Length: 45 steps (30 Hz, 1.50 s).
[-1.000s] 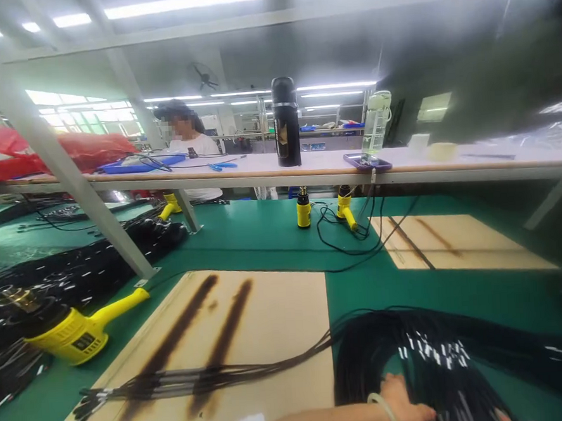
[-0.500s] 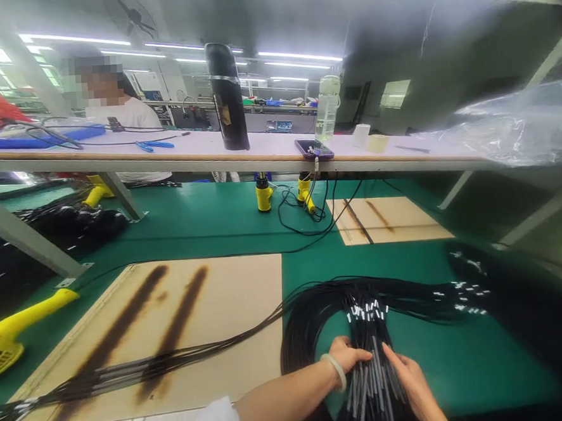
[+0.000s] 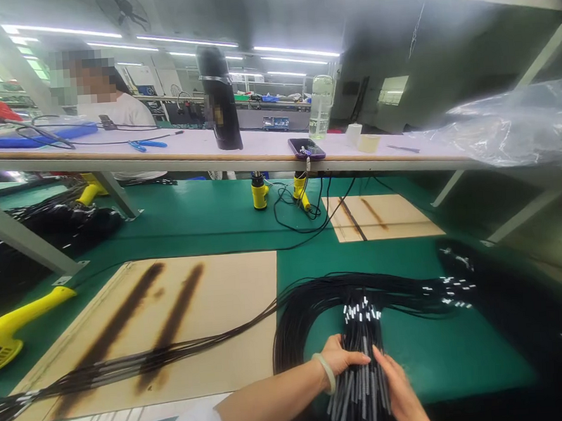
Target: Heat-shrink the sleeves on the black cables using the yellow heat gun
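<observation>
Matt green mat (image 3: 205, 221) over bench. Bare wooden board (image 3: 229, 302), smooth, two dark scorch streaks. Black cables (image 3: 315, 297), slightly glossy sleeving. Yellow plastic heat gun (image 3: 12, 322), glossy. Crinkled clear plastic sheet (image 3: 518, 126), shiny.

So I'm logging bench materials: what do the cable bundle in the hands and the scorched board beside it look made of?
Cable bundle: thin black leads, likely plastic-jacketed, with matte grey sleeves and small white bands near the ends. Both the left hand and right hand rest on it. Scorched board: pale tan, flat and matte, probably wood or fibreboard, with two dark burn streaks.
</observation>
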Available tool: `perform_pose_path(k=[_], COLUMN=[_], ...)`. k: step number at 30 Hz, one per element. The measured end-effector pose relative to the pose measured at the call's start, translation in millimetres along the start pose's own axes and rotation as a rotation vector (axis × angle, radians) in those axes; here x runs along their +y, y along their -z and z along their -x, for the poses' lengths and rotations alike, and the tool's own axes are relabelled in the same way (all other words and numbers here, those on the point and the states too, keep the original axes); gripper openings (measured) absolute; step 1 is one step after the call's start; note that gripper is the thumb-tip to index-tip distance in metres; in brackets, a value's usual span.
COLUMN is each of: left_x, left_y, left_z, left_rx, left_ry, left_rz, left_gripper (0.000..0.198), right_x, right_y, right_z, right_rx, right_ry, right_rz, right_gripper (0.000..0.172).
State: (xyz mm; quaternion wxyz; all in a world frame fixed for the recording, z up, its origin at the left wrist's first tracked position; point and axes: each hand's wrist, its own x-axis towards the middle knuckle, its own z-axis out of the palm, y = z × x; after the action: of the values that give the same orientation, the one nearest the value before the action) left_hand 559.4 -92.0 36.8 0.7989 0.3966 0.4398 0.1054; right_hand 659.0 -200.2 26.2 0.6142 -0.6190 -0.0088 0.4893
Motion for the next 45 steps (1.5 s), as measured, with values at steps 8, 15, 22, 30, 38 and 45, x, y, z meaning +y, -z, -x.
perform_pose_path(k=[8, 15, 22, 30, 38, 45], left_x=[34.4, 83.5, 125.2, 110.6, 59.5, 40.0], left_y=[2.3, 54.9, 157.4, 305.4, 391.4, 409.9], left_z=[57.5, 111.2, 170.6, 213.6, 217.0, 216.4], left_rx=[-0.126, 0.018, 0.159, 0.587, 0.91, 1.081], left_ry=[-0.196, -0.298, -0.473, -0.486, -0.576, -0.585], left_rz=[-0.069, -0.079, 0.013, 0.309, 0.623, 0.413], left_gripper=[0.07, 0.067, 0.054, 0.049, 0.039, 0.049], right_x=[-29.1, -54.1, -43.8, 17.9, 110.3, 134.6], right_y=[-35.0, -117.5, -230.4, -379.4, -442.7, -441.4], right_z=[61.1, 108.1, 133.3, 137.7, 118.9, 97.7], right_rx=[-0.039, -0.338, -0.778, -1.183, -1.332, -1.329], right_ry=[0.114, 0.015, 0.062, -0.013, -0.163, -0.276], right_rz=[-0.075, -0.194, -0.211, -0.133, -0.009, 0.151], right_gripper=[0.061, 0.06, 0.053, 0.052, 0.047, 0.049])
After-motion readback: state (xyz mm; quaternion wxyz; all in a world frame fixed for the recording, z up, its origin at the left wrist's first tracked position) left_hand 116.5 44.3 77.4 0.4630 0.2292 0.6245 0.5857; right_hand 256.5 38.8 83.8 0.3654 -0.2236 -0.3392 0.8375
